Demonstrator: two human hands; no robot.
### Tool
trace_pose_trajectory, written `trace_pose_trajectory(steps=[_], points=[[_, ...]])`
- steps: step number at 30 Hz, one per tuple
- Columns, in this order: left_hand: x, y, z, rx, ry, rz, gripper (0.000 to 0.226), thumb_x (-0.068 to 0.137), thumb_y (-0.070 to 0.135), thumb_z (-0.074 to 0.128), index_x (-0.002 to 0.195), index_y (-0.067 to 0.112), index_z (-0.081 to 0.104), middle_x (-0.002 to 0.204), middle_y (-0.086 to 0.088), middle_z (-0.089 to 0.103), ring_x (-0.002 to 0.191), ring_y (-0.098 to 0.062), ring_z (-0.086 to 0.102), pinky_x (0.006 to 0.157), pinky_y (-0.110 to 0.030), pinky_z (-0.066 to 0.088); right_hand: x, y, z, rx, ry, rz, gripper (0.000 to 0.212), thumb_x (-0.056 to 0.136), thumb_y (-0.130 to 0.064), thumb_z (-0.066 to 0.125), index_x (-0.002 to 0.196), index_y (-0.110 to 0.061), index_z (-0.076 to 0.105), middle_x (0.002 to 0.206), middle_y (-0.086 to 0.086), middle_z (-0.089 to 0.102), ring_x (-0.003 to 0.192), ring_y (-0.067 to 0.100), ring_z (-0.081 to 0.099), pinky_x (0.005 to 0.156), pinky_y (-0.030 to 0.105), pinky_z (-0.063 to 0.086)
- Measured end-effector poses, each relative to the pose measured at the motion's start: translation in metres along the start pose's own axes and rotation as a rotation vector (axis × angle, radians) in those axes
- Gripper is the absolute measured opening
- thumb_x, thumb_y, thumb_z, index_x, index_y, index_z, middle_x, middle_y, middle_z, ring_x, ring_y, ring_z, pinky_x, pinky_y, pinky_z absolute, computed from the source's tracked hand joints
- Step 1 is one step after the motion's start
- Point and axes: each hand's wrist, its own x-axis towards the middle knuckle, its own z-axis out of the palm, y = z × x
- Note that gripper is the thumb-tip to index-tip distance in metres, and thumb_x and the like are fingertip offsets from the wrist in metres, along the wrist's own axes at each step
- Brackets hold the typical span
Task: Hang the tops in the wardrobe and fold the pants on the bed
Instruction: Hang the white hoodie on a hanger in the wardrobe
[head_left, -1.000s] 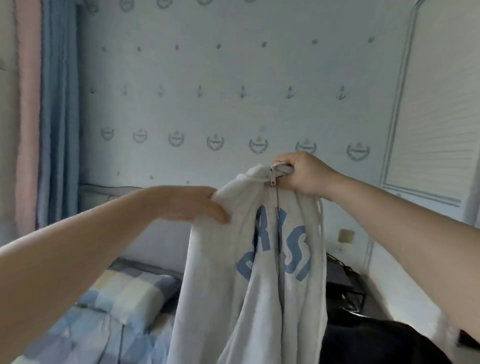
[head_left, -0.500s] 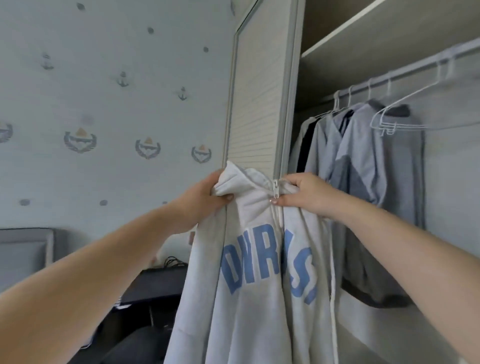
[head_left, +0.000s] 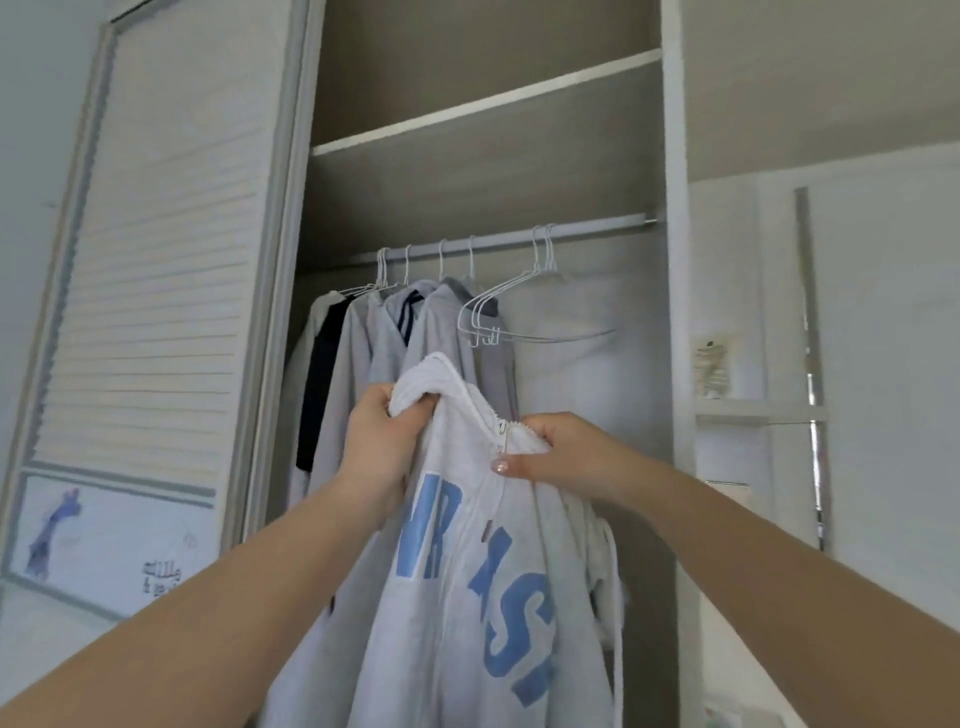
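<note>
I hold up a pale grey zip hoodie (head_left: 457, 597) with large blue letters in front of the open wardrobe (head_left: 488, 176). My left hand (head_left: 379, 447) grips the bunched fabric at its left collar. My right hand (head_left: 561, 452) pinches the right collar beside the zipper pull. Above the hoodie, empty white wire hangers (head_left: 514, 306) hang on the wardrobe rail (head_left: 587, 231). To their left, several grey and dark tops (head_left: 363, 353) hang on other hangers.
A slatted sliding door (head_left: 156, 260) stands to the left of the opening. A shelf (head_left: 483, 104) crosses the wardrobe above the rail. White shelving (head_left: 758, 410) with a metal strip is on the right.
The view has swung right, from the bed and wallpaper to the open wardrobe. Both hands have carried the hoodie there and raised it toward the rail.
</note>
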Motion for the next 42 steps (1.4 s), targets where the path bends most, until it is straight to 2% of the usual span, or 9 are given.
trace_pose_trajectory(steps=[3, 9, 12, 18, 21, 26, 29, 36, 42], points=[[0.015, -0.016, 0.016, -0.076, -0.011, -0.018, 0.014, 0.089, 0.014, 0.065, 0.095, 0.003, 0.059, 0.095, -0.018, 0.067, 0.085, -0.026, 0.063, 0.08, -0.044, 0.055, 0.015, 0.004, -0.008, -0.161, -0.039, 0.063, 0.028, 0.074, -0.055, 0.071, 0.082, -0.028, 0.067, 0.078, -0.014, 0.065, 0.068, -0.002, 0.057, 0.061, 0.015, 0.043], [0.056, -0.048, 0.029, -0.163, 0.001, -0.02, 0.011, 0.088, 0.014, 0.066, 0.091, 0.012, 0.056, 0.089, -0.011, 0.067, 0.08, -0.023, 0.064, 0.078, -0.041, 0.054, 0.066, 0.009, -0.023, -0.132, -0.113, 0.182, 0.027, 0.075, -0.054, 0.071, 0.085, -0.029, 0.066, 0.076, -0.013, 0.062, 0.069, 0.0, 0.06, 0.057, 0.014, 0.05], [0.082, -0.062, 0.029, -0.175, 0.016, 0.001, 0.012, 0.088, 0.012, 0.066, 0.09, 0.012, 0.054, 0.086, -0.011, 0.064, 0.076, -0.021, 0.061, 0.074, -0.039, 0.052, 0.1, 0.014, -0.033, -0.103, -0.095, 0.183, 0.025, 0.078, -0.046, 0.071, 0.091, -0.025, 0.066, 0.081, -0.009, 0.066, 0.071, 0.002, 0.064, 0.067, 0.021, 0.056], [0.131, -0.09, 0.016, -0.08, 0.026, 0.086, 0.015, 0.085, 0.015, 0.069, 0.091, 0.009, 0.057, 0.083, -0.006, 0.064, 0.072, -0.015, 0.058, 0.069, -0.028, 0.048, 0.17, 0.032, -0.047, -0.191, 0.185, 0.124, 0.017, 0.086, -0.035, 0.066, 0.079, -0.021, 0.059, 0.086, 0.001, 0.063, 0.079, 0.014, 0.062, 0.07, 0.028, 0.051], [0.155, -0.1, 0.012, -0.052, 0.026, 0.103, 0.015, 0.084, 0.015, 0.07, 0.087, 0.011, 0.056, 0.08, -0.005, 0.062, 0.071, -0.015, 0.056, 0.068, -0.03, 0.047, 0.207, 0.036, -0.045, -0.353, 0.261, 0.074, 0.019, 0.087, -0.033, 0.064, 0.099, -0.018, 0.065, 0.104, 0.003, 0.065, 0.096, 0.019, 0.059, 0.084, 0.029, 0.046], [0.196, -0.116, 0.006, -0.066, 0.003, 0.141, 0.013, 0.084, 0.013, 0.07, 0.085, 0.012, 0.057, 0.074, 0.0, 0.062, 0.066, -0.011, 0.056, 0.062, -0.024, 0.044, 0.267, 0.031, -0.036, -0.449, 0.425, -0.031, 0.028, 0.089, -0.025, 0.056, 0.114, -0.019, 0.064, 0.11, 0.003, 0.067, 0.105, 0.025, 0.06, 0.085, 0.032, 0.048], [0.218, -0.125, 0.003, -0.09, -0.039, 0.155, 0.013, 0.083, 0.012, 0.07, 0.09, 0.014, 0.059, 0.078, -0.001, 0.066, 0.069, -0.011, 0.061, 0.061, -0.021, 0.045, 0.302, 0.03, -0.03, -0.761, 0.439, -0.069, 0.046, 0.092, -0.033, 0.05, 0.137, -0.024, 0.046, 0.13, 0.008, 0.055, 0.122, 0.029, 0.048, 0.099, 0.038, 0.041], [0.269, -0.156, -0.009, -0.178, -0.118, 0.17, 0.012, 0.083, 0.009, 0.07, 0.088, 0.014, 0.06, 0.064, 0.012, 0.069, 0.055, 0.003, 0.062, 0.046, -0.009, 0.044, 0.372, 0.046, -0.018, -1.49, 0.29, 0.154, 0.054, 0.093, -0.054, 0.038, 0.141, -0.028, 0.039, 0.138, 0.014, 0.041, 0.132, 0.03, 0.032, 0.114, 0.055, 0.008], [0.289, -0.176, -0.015, -0.231, -0.153, 0.146, 0.012, 0.082, 0.007, 0.071, 0.089, 0.011, 0.061, 0.063, 0.004, 0.068, 0.051, 0.003, 0.06, 0.044, -0.009, 0.043, 0.389, 0.054, -0.016, -1.648, 0.336, 0.36, 0.043, 0.093, -0.034, 0.041, 0.134, -0.023, 0.048, 0.132, 0.009, 0.045, 0.124, 0.028, 0.04, 0.108, 0.052, 0.019]])
